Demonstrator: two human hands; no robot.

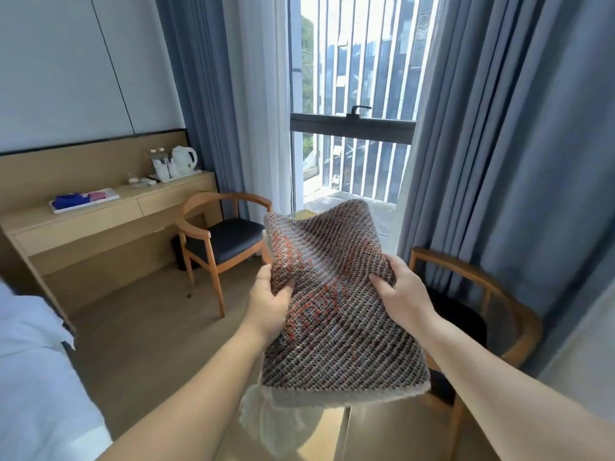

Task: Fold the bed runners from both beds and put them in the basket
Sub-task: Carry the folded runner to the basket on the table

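Note:
A folded bed runner (336, 314), woven in brown, grey and orange with a pale fringed edge, is held up in front of me at chest height. My left hand (269, 304) grips its left edge, thumb on top and fingers curled beneath. My right hand (404, 291) grips its right edge the same way. The runner's far end stands up towards the window and its near fringed end hangs down between my forearms. No basket is in view.
A white bed corner (30, 361) lies at the lower left. A wooden desk (109, 214) with a kettle (184, 158) runs along the left wall. One wooden chair (226, 234) stands by the desk, another (479, 304) at the right beside the curtain. A glossy tabletop (336, 437) lies below the runner.

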